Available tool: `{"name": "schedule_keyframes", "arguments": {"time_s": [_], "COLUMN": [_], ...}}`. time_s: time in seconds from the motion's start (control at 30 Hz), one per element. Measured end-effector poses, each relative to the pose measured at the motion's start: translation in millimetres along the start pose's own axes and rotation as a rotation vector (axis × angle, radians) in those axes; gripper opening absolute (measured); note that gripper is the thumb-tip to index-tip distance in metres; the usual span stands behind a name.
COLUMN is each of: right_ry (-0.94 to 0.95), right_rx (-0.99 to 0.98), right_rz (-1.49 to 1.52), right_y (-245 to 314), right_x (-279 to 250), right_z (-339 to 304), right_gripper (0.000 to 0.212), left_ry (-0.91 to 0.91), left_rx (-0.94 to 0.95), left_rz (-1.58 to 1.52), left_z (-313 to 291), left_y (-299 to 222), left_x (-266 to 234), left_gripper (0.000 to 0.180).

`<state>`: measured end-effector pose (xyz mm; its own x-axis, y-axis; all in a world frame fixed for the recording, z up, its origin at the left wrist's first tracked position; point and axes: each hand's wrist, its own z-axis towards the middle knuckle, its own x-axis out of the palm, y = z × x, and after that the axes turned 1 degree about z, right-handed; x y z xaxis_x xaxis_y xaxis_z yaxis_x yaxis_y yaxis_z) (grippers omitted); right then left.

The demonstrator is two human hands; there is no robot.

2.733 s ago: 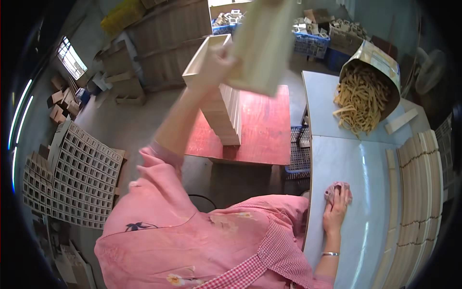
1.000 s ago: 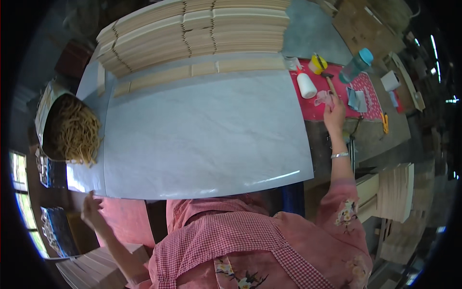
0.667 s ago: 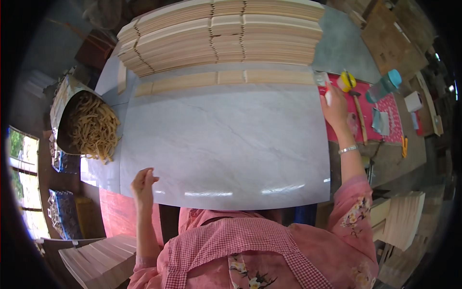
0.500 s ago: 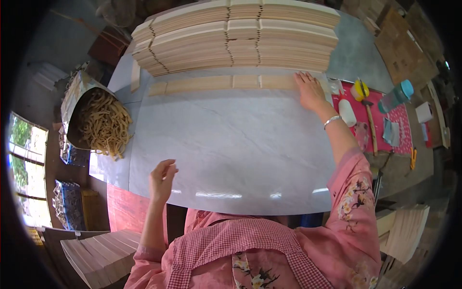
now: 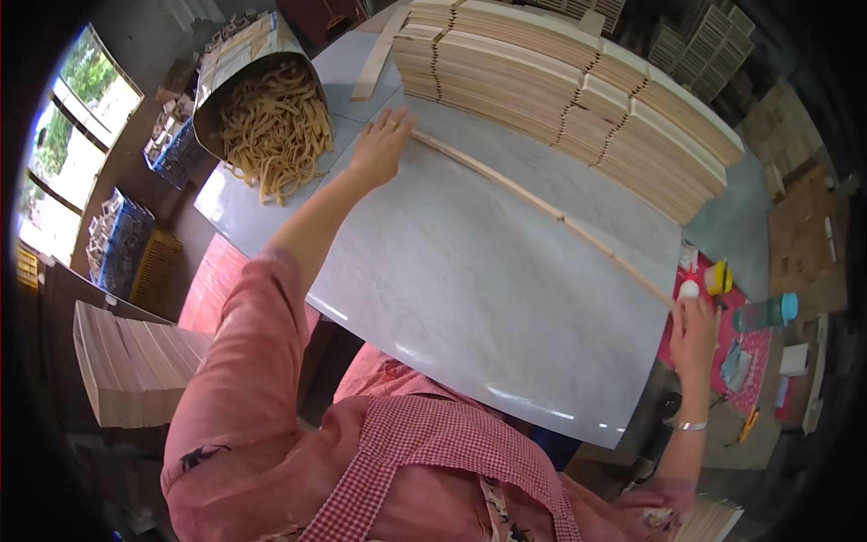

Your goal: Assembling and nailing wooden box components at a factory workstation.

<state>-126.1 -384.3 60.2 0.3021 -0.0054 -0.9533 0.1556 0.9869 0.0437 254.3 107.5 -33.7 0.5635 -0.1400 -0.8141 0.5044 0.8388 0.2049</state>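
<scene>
Wood in one long, narrow strip (image 5: 560,217) spans the grey tabletop (image 5: 506,325) on a slant, reaching from hand to hand in front of the big stack (image 5: 533,99) of notched pieces. The left hand (image 5: 381,149) is at the far-left end, its fingers stretched out and slightly apart; whether it grips the wood cannot be told. The right hand (image 5: 694,334) has its fingers drawn in, seeming to hold the near-right end.

Work on this strip looks barely begun: it is straight, unbent at its notches, with nothing wrapped around it. Much appears left, since the stack holds many more layers. Tan bands (image 5: 275,131) lie heaped in the box (image 5: 248,54) on the left, with one loose slat (image 5: 379,59) nearby. A white bottle (image 5: 689,289) stands just behind the right hand, near a yellow tub (image 5: 719,277) and a blue-capped bottle (image 5: 763,313). Pale pieces (image 5: 135,361) stand in a row at lower left; whether those are finished cannot be told.
</scene>
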Motion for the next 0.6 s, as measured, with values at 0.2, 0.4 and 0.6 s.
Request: {"name": "schedule_keyframes", "arguments": {"time_s": [0.2, 0.4, 0.6], "right_ry": [-0.050, 0.290, 0.243], "right_rx": [0.026, 0.342, -0.007], "right_rz": [0.016, 0.022, 0.346], "right_y": [15.3, 69.8, 151.6], "right_x": [-13.9, 36.3, 99.1], "right_z": [-65.0, -31.1, -8.9], "right_gripper": [0.017, 0.045, 0.035], "left_ry": [0.453, 0.730, 0.831], "left_rx": [0.055, 0.152, 0.018], "left_rz": [-0.018, -0.060, -0.246], "left_z": [28.7, -36.0, -80.4], "left_y": [-13.5, -26.8, -68.6], "left_x": [-38.0, -93.8, -131.0], "left_gripper": [0.032, 0.024, 0.034]}}
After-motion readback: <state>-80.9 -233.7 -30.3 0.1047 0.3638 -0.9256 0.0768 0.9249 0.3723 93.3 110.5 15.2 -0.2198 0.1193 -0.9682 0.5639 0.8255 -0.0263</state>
